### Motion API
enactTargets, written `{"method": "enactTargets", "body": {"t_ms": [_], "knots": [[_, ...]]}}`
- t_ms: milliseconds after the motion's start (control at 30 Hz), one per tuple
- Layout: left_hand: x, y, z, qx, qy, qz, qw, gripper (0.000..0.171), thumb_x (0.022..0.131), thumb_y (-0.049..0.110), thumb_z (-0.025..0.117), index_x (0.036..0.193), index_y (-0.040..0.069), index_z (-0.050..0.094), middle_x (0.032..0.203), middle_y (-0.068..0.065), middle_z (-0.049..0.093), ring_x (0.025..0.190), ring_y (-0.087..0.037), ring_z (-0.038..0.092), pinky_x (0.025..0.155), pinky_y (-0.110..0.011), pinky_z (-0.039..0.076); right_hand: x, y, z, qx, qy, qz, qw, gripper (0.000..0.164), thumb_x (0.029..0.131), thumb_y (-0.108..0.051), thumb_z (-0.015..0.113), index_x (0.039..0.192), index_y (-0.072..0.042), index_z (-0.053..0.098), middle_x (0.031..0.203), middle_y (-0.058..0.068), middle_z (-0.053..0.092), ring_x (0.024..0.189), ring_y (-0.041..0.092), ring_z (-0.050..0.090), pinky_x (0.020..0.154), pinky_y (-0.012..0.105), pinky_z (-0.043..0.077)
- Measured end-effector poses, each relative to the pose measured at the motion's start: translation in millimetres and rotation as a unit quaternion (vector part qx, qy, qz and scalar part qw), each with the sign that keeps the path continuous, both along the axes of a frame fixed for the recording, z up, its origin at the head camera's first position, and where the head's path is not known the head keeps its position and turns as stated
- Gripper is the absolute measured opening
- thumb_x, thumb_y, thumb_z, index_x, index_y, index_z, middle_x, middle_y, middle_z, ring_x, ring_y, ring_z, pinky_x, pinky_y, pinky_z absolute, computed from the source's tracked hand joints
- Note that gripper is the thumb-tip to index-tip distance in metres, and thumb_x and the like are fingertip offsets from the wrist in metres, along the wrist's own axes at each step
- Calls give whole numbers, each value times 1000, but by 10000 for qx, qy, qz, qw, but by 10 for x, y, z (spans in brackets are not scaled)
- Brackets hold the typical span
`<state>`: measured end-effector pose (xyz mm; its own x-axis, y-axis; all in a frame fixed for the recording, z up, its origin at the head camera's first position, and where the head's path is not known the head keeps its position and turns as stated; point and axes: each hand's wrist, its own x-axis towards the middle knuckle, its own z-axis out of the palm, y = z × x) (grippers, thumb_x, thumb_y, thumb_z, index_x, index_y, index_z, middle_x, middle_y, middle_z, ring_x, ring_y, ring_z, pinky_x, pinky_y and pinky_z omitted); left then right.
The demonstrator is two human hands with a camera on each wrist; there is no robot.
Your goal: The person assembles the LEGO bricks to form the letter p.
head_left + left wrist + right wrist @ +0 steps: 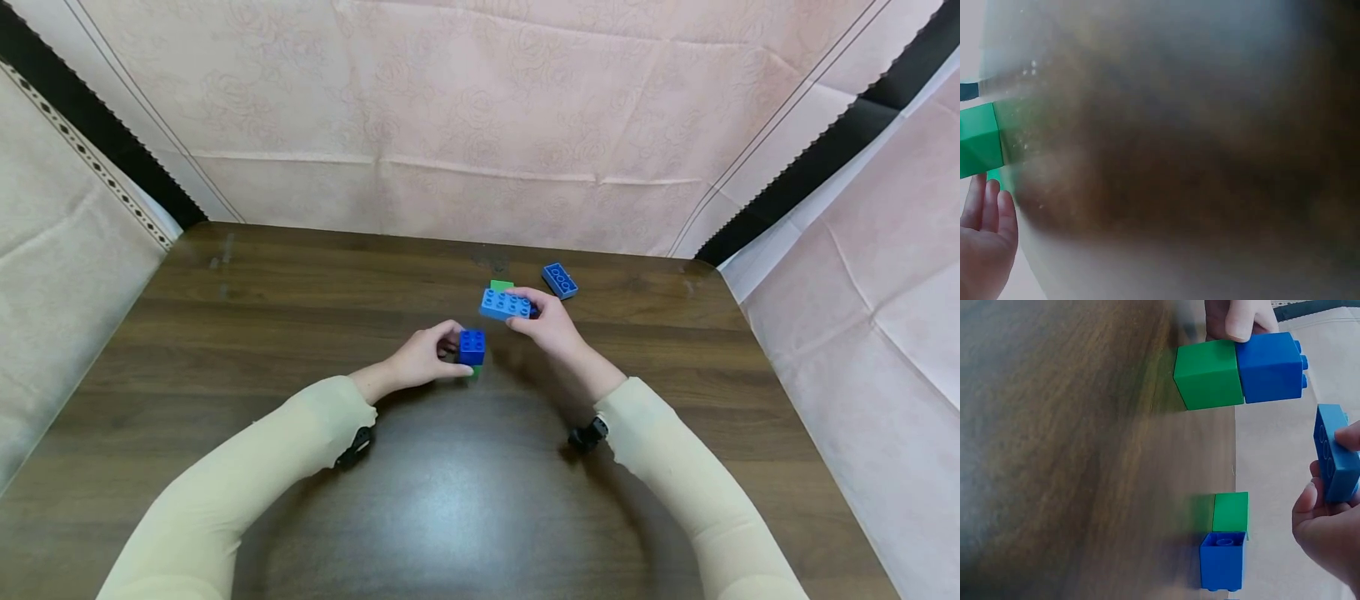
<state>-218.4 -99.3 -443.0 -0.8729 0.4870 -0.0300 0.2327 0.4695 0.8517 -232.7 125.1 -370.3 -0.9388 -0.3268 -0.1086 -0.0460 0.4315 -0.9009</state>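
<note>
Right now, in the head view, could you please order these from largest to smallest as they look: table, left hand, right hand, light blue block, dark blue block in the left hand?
1. Table
2. Left hand and right hand: too alike to rank
3. Light blue block
4. Dark blue block

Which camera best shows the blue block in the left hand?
The right wrist view: the blue block appears large there, with one broad side and studs in profile. The head view shows it small, with its studded top. In the left wrist view I can't make it out.
</note>
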Motion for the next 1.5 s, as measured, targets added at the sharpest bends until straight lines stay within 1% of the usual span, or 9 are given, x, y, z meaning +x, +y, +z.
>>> {"method": "enactTargets", "body": {"t_ms": [33, 133, 233, 300, 467, 733, 1033, 1267, 1500], "knots": [[-2, -4, 18, 1, 11, 16, 10000, 46, 80, 24, 75, 116, 8, 51, 109, -11, 62, 100, -21, 59, 91, -38, 50, 19, -8, 28, -53, -46, -1, 10000, 44, 87, -5, 60, 130, 0, 49, 131, 22, 48, 109, 31, 48, 98, 42, 44], [-14, -9, 75, 88, 38, 26, 10000, 49, 80, 26, 75, 119, 9, 50, 114, -11, 61, 104, -23, 59, 94, -41, 48, -24, 13, -54, -100, -15, 25, 9999, 43, 87, -6, 59, 129, -1, 50, 129, 20, 49, 108, 28, 49, 96, 38, 44], [-30, -8, 120, 185, 68, 26, 9998, 47, 80, 27, 74, 117, 9, 53, 114, -11, 61, 105, -24, 59, 95, -42, 48, -60, 31, -139, -71, 45, 37, 10000, 41, 88, -9, 59, 127, -4, 49, 129, 18, 49, 108, 27, 49, 96, 37, 45], [-38, -5, 134, 194, 68, 11, 9998, 43, 80, 26, 74, 115, 9, 54, 111, -11, 62, 103, -24, 59, 94, -41, 48, -67, 37, -172, -70, 79, 80, 9999, 41, 88, -12, 60, 127, -5, 49, 129, 17, 48, 110, 28, 48, 97, 39, 45], [-31, 4, 168, 298, 51, 1, 9995, 38, 81, 23, 73, 111, 7, 56, 109, -12, 63, 101, -24, 59, 94, -40, 49, -47, 44, -168, -221, 65, 219, 9995, 42, 89, -19, 63, 127, -8, 49, 131, 16, 48, 111, 30, 49, 100, 44, 44], [-55, 34, 175, 497, 40, -117, 9987, 30, 81, 18, 74, 102, 5, 56, 104, -12, 64, 96, -22, 62, 90, -36, 52, -18, 58, -129, -213, 218, 589, 9978, 40, 89, -21, 64, 127, -12, 54, 128, 13, 52, 108, 27, 52, 97, 42, 47], [-77, 87, 167, 480, 41, -209, 9986, 30, 80, 16, 74, 98, 7, 52, 104, -11, 63, 95, -21, 62, 87, -34, 53, 8, 60, -132, -156, 455, 808, 9956, 39, 89, -22, 65, 126, -11, 57, 122, 14, 58, 97, 24, 55, 85, 27, 50], [-77, 124, 165, 496, 22, -234, 9985, 30, 80, 18, 74, 97, 6, 52, 104, -11, 64, 95, -21, 61, 87, -34, 53, 45, 81, -157, 82, 552, 886, 9945, 40, 88, -23, 65, 126, -14, 58, 116, 13, 56, 94, 24, 53, 81, 27, 49], [-73, 128, 156, 418, 45, -202, 9989, 30, 80, 17, 74, 99, 7, 53, 104, -10, 63, 93, -20, 60, 87, -33, 53, 68, 110, -226, 234, 669, 1102, 9914, 41, 87, -20, 66, 127, -12, 57, 117, 13, 55, 95, 24, 50, 78, 28, 48]]}}
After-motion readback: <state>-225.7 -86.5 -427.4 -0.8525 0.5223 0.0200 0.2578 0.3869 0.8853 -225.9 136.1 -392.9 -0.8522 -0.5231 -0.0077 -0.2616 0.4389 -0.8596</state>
